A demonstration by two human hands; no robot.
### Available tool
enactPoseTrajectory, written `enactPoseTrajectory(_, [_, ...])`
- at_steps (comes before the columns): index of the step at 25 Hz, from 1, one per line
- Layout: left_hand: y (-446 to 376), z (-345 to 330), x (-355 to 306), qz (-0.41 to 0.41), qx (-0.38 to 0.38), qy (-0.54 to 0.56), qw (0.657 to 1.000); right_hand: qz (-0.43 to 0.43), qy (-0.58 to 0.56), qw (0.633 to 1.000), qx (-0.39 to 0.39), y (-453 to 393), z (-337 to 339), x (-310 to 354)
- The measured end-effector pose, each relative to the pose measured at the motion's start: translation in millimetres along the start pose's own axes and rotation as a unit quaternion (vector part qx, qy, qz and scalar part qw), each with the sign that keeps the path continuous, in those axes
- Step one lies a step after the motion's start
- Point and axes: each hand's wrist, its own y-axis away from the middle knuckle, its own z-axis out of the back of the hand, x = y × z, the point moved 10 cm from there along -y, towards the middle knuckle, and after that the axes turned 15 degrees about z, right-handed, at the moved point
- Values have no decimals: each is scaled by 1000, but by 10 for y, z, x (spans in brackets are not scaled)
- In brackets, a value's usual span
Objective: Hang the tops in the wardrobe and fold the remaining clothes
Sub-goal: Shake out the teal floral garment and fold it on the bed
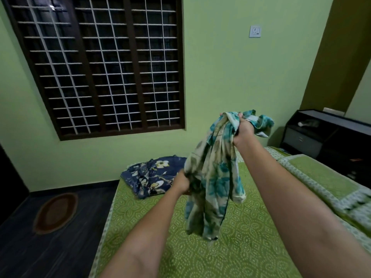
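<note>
- The green bedspread [230,255] lies bare below and in front of both arms, giving open room to lower or spread cloth.
- The teal flowered garment [214,173] hangs bunched between the right hand [244,129] above and the left hand [183,182] lower down; its hem touches the bed and blocks the middle.
- A navy flowered garment [154,176] lies heaped at the far edge of the bed, just beyond the left hand.
- To the right, a folded green blanket [325,183] takes up that side.
- A dark cabinet [329,135] stands in the far right corner.
- Left of the bed, the dark floor [60,247] is open apart from a brown mat [56,213].
</note>
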Motion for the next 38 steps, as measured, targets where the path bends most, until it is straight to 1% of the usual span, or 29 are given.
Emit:
enactPoseTrajectory(1, [37, 232, -117, -33, -77, -56, 995, 13, 16, 999, -44, -59, 229, 27])
enactPoseTrajectory(2, [90, 472, -238, -51, -133, -64, 988, 22, 34, 995, -93, -119, 479, 34])
enactPoseTrajectory(4, [206, 905, -439, -63, -203, -7, 977, 19, 56, 985, -163, -180, 841, -52])
enactPoseTrajectory(6, [231, 1136, -498, -42, -228, 96, 968, -15, 49, 980, -191, -180, 922, -315])
enactPoseTrajectory(8, [181, 1008, -205, 54, -211, 199, 955, -50, 35, 981, -186, -209, 766, -598])
enactPoseTrajectory(9, [184, 852, 34, 110, -208, 192, 953, -57, 31, 982, -175, -139, 605, -676])
enactPoseTrajectory(11, [249, 490, 432, 193, -201, 50, 959, -57, 12, 986, -155, 122, 198, -712])
enactPoseTrajectory(12, [266, 332, 484, 185, -198, -17, 962, -50, 13, 985, -165, 214, 81, -737])
enactPoseTrajectory(13, [250, 170, 441, 142, -190, -70, 969, -45, 13, 985, -164, 266, -26, -785])
enactPoseTrajectory(15, [175, -279, 234, 14, -100, -157, 982, -48, 32, 986, -155, 348, -141, -873])
enactPoseTrajectory(17, [217, -537, 52, -73, 4, -159, 985, -45, 49, 990, -123, 349, -210, -914])
enactPoseTrajectory(18, [216, -531, -11, -108, 24, -129, 985, -31, 71, 991, -110, 352, -249, -837])
enactPoseTrajectory(21, [-2, -187, 43, -101, 7, -63, 993, -27, 0, 991, -128, 233, -231, -745])
enactPoseTrajectory(22, [-64, -39, 93, -78, -16, -66, 995, -26, 79, 990, -115, 165, -167, -656])
enactPoseTrajectory(23, [-71, 132, 98, -63, -48, -83, 993, -18, 235, 969, -78, 91, -89, -511])
enactPoseTrajectory(24, [-48, 315, 42, -66, -87, -96, 989, -3, 427, 903, -42, 16, 13, -361])
enactPoseTrajectory(25, [-6, 501, -70, -77, -128, -100, 984, 17, 586, 810, -21, 24, 133, -203])
enactPoseTrajectory(26, [66, 686, -214, -94, -163, -92, 978, 31, 696, 718, -16, 1, 233, -91])
enactPoseTrajectory(27, [120, 816, -385, -114, -167, -62, 977, 7, 701, 713, -4, -61, 372, -157])
enactPoseTrajectory(28, [197, 875, -599, -149, -139, -36, 978, -46, 594, 802, -44, -26, 537, -304])
enactPoseTrajectory(29, [291, 871, -830, -188, -97, -36, 977, -45, 474, 877, -63, 78, 534, -440])
enactPoseTrajectory(30, [413, 822, -1061, -225, -57, -68, 970, -5, 432, 902, 15, 78, 314, -606])
enactPoseTrajectory(31, [526, 787, -1271, -259, -43, -131, 956, 28, 401, 910, 98, 134, 65, -733])
enactPoseTrajectory(32, [666, 754, -1455, -293, -45, -207, 932, -2, 400, 888, 224, 318, -185, -998])
enactPoseTrajectory(33, [770, 749, -1583, -316, -65, -274, 906, -45, 406, 846, 341, 599, -366, -1280])
enactPoseTrajectory(34, [856, 773, -1656, -329, -90, -321, 884, -85, 424, 806, 404, 790, -426, -1522])
enactPoseTrajectory(35, [833, 836, -1661, -328, -114, -348, 871, -120, 425, 785, 434, 906, -398, -1700])
enactPoseTrajectory(36, [801, 937, -1624, -316, -141, -357, 868, -140, 413, 785, 440, 939, -392, -1814])
enactPoseTrajectory(38, [657, 1223, -1370, -266, -209, -336, 879, -169, 337, 822, 426, 998, -471, -1958])
